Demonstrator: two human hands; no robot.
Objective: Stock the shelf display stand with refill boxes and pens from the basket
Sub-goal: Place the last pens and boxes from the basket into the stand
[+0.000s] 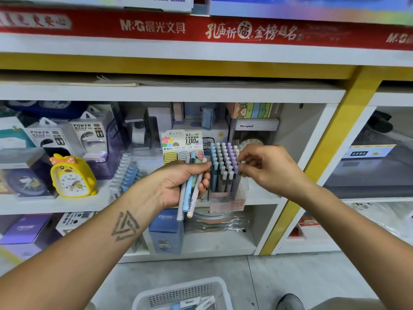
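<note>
- Your left hand (178,182) grips spare pens (190,193), just left of the stand (225,175).
- Your right hand (266,168) pinches one pen (242,162), upright, at the stand's right edge.

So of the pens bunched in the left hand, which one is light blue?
The middle pen in the left hand: its barrel is light blue, while the pens either side of it, one left and one right, are pale grey-white.
</note>
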